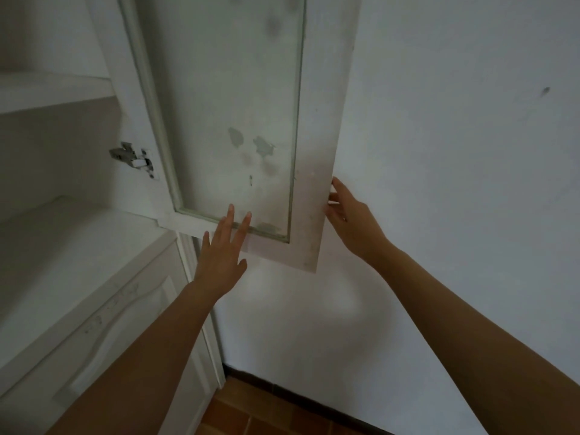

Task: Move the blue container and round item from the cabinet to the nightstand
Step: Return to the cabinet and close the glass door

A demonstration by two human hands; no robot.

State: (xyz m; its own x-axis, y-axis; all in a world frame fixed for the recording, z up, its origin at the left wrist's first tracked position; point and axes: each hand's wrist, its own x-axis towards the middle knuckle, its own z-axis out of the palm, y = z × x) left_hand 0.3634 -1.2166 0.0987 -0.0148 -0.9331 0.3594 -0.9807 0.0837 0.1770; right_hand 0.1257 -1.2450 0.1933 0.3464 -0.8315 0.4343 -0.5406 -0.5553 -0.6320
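Observation:
The white cabinet's glass-panelled door stands swung wide open against the wall. My right hand grips the door's outer edge near its lower corner. My left hand is flat and spread, its fingertips against the door's lower rail and glass. The cabinet shelves visible at left hold nothing that I can see. Neither the blue container, the round item nor the nightstand is in view.
A metal hinge joins the door to the cabinet frame. Below the shelf ledge sits a closed lower cabinet door. A white wall fills the right side, with brown floor tiles below.

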